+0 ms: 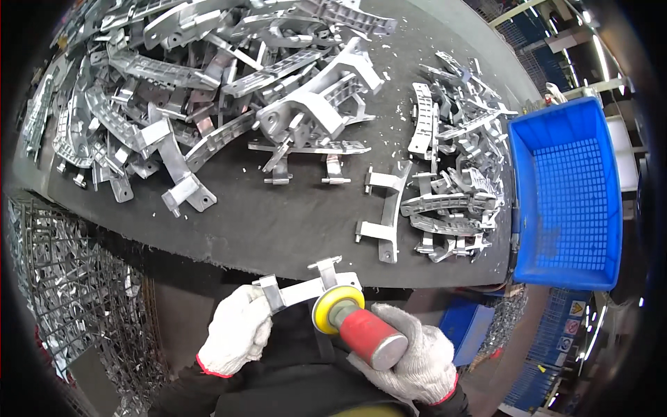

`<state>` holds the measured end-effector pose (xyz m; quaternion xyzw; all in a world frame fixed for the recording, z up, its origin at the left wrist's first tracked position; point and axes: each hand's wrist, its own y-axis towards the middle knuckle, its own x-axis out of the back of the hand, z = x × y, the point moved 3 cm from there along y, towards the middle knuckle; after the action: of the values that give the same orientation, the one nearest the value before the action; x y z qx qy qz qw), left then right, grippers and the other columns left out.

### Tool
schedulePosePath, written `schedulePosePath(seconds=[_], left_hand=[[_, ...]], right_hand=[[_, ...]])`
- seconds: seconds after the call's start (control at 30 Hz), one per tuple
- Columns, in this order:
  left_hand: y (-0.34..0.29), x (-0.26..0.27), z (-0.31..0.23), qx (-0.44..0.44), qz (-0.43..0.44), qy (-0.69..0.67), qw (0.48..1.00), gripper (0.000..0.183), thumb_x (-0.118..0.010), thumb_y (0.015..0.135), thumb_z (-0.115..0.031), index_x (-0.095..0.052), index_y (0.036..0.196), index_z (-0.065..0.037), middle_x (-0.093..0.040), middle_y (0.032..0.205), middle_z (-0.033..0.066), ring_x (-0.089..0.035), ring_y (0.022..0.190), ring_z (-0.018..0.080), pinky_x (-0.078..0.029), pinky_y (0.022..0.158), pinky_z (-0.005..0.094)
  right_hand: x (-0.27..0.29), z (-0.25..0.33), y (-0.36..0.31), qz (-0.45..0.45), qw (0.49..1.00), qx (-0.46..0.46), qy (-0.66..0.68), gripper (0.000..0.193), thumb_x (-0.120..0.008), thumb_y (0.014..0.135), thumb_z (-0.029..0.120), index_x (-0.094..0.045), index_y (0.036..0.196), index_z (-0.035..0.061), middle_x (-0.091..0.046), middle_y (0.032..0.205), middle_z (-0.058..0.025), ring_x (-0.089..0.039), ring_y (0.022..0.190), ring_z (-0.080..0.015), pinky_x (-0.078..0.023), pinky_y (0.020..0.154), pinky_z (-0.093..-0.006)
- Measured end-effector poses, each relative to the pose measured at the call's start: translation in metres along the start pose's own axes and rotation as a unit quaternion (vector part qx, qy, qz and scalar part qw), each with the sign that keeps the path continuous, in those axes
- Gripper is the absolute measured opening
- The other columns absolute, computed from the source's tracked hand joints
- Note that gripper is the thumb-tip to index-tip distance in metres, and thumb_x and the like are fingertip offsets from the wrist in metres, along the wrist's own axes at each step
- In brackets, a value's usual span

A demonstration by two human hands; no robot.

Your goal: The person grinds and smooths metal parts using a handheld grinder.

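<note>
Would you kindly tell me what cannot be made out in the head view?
In the head view:
Working face of the yellow disc: turned away from the camera.
Part of the silver bracket: behind that disc.
Part of the right hand: behind the red power tool.
Lower pieces in the big metal pile: covered by upper ones.
Yellow-green thing: cut off by the lower edge.

Both hands are held apart from each other, just short of the near edge of the desk (278, 229). The left hand (236, 330) is set to the left, its fingers (258, 328) curled into a closed grip. The right hand (425, 358) is placed closer to the near right corner and is wrapped firmly, angled inward to the left. Each is covered by a white, red-trimmed glove. The forearms, clad in a dark left sleeve (184, 389) and right sleeve (453, 406), are brought inward and forward
</note>
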<state>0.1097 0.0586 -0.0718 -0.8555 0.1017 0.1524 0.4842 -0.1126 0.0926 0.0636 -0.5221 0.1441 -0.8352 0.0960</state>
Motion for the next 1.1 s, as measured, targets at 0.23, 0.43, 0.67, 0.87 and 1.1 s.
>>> schedulePosePath(seconds=[0.23, 0.43, 0.67, 0.87, 1.1], left_hand=[[0.002, -0.004, -0.004, 0.007, -0.019, 0.021, 1.000, 0.029, -0.064, 0.099, -0.030, -0.056, 0.101, -0.002, -0.047, 0.052, 0.0025, -0.039, 0.034, 0.0116, -0.031, 0.031, 0.0275], [-0.005, -0.009, -0.010, -0.003, 0.000, 0.040, 0.999, 0.023, -0.057, 0.102, -0.023, -0.057, 0.106, 0.000, -0.052, 0.059, 0.0042, -0.044, 0.041, 0.0114, -0.036, 0.038, 0.0274], [-0.005, -0.009, -0.007, 0.029, -0.017, 0.030, 0.999, 0.022, -0.056, 0.102, -0.023, -0.055, 0.109, -0.002, -0.051, 0.059, 0.0045, -0.042, 0.042, 0.0110, -0.037, 0.039, 0.0275], [-0.008, -0.008, -0.008, 0.002, -0.005, 0.033, 0.999, 0.024, -0.056, 0.102, -0.024, -0.055, 0.107, -0.001, -0.051, 0.059, 0.0044, -0.043, 0.041, 0.0111, -0.036, 0.038, 0.0265], [-0.006, -0.014, -0.009, -0.006, -0.012, 0.043, 0.999, 0.017, -0.053, 0.103, -0.022, -0.051, 0.100, -0.004, -0.048, 0.056, 0.0027, -0.038, 0.037, 0.0104, -0.032, 0.034, 0.0267]], right_hand=[[0.005, 0.007, 0.037, -0.029, 0.993, 0.111, -0.040, 0.065, -0.082, 0.084, 0.036, -0.055, 0.126, -0.0053, -0.072, 0.089, -0.0142, -0.071, 0.061, -0.0256, -0.057, 0.055, -0.0347], [0.006, 0.005, 0.020, 0.025, 0.995, 0.085, -0.043, 0.065, -0.083, 0.081, 0.034, -0.055, 0.127, -0.0026, -0.071, 0.090, -0.0155, -0.072, 0.064, -0.0294, -0.057, 0.055, -0.0363], [0.001, 0.004, 0.038, -0.021, 0.993, 0.115, -0.003, 0.063, -0.083, 0.081, 0.034, -0.055, 0.128, 0.0019, -0.071, 0.090, -0.0136, -0.072, 0.066, -0.0308, -0.059, 0.058, -0.0371], [-0.003, 0.008, 0.019, 0.033, 0.997, 0.064, -0.021, 0.063, -0.082, 0.082, 0.036, -0.055, 0.128, 0.0026, -0.071, 0.086, -0.0119, -0.072, 0.064, -0.0300, -0.057, 0.054, -0.0376], [-0.017, -0.016, -0.014, 0.093, 0.993, -0.017, -0.066, 0.072, -0.091, 0.073, 0.043, -0.058, 0.122, -0.0001, -0.075, 0.086, -0.0122, -0.075, 0.069, -0.0294, -0.061, 0.061, -0.0402]])
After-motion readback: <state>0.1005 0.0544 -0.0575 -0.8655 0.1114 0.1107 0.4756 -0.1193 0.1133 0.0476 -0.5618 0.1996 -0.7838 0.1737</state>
